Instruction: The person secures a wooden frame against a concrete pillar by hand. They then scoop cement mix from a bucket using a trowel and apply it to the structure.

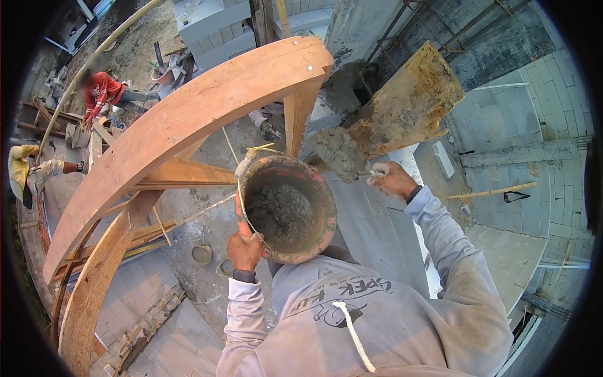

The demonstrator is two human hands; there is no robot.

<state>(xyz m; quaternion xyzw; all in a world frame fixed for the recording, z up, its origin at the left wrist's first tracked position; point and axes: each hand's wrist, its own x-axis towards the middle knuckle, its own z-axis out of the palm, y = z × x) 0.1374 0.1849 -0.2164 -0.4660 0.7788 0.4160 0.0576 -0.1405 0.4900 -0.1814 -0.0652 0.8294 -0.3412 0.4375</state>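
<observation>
A round bucket with grey wet mortar inside stands tilted in front of my torso. My left hand grips its near left rim, fingers wrapped round the edge. To the right of the bucket, my right hand is closed round the handle of a trowel; the handle is mostly hidden in the fist. A heap of mortar lies at the trowel end, beside a stained board. The trowel's blade cannot be made out under the mortar.
A curved wooden frame arches over the left side. Two people, one in a red top and one in a yellow top, are at the far left. Pale blocks are stacked at the top. A small pot sits below.
</observation>
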